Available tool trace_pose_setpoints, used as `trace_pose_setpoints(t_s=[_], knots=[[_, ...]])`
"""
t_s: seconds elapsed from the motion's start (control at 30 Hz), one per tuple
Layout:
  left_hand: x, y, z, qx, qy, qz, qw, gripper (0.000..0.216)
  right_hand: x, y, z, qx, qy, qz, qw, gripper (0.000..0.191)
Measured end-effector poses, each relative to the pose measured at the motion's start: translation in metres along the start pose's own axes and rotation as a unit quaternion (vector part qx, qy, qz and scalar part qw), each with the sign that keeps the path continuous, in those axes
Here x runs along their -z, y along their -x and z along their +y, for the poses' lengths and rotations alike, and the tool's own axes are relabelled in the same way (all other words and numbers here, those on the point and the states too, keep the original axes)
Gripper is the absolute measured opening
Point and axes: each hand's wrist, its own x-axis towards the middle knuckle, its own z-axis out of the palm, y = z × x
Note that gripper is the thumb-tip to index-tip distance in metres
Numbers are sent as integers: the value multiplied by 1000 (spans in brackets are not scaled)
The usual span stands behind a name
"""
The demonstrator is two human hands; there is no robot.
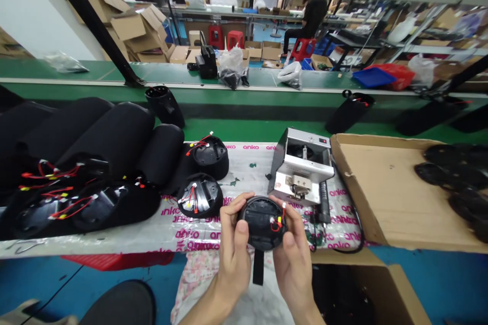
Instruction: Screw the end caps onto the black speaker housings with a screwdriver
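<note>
My left hand [237, 238] and my right hand [293, 251] grip a round black housing [261, 221] between them, one on each side. Its upper face is turned toward me, with short red and yellow wires and a white connector at its right side. A black strap [258, 266] hangs below it. Just beyond my right hand stands a metal bench machine [301, 170]; beside it a black-handled tool [324, 203] lies on the bench. To the left of my left hand are two similar black cylinders [200, 195] with wires at their open ends.
Several black fabric-covered cylinders [110, 134] are piled on the left. An open cardboard tray [385, 193] with black round parts [461, 167] sits at right. Behind runs a green conveyor [244, 127] carrying more cylinders. An open box [396, 289] is below right. A person [312, 15] sits far back.
</note>
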Motion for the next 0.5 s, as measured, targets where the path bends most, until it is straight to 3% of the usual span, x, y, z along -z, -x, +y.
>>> trace_pose_setpoints(t_s=[0.13, 0.3, 0.4, 0.5], knots=[[-5, -2, 6, 3, -21, 9, 1000, 30, -4, -4, -2, -13, -14, 38, 999, 38], [1, -18, 15, 47, -25, -20, 998, 26, -5, -8, 4, -23, -6, 75, 997, 41], [2, -29, 11, 45, 18, -28, 998, 9, -4, -4, 5, -10, 25, 84, 996, 43], [-5, -31, 0, 13, 52, -17, 998, 8, -3, 0, -2, 24, 88, 98, 991, 39]])
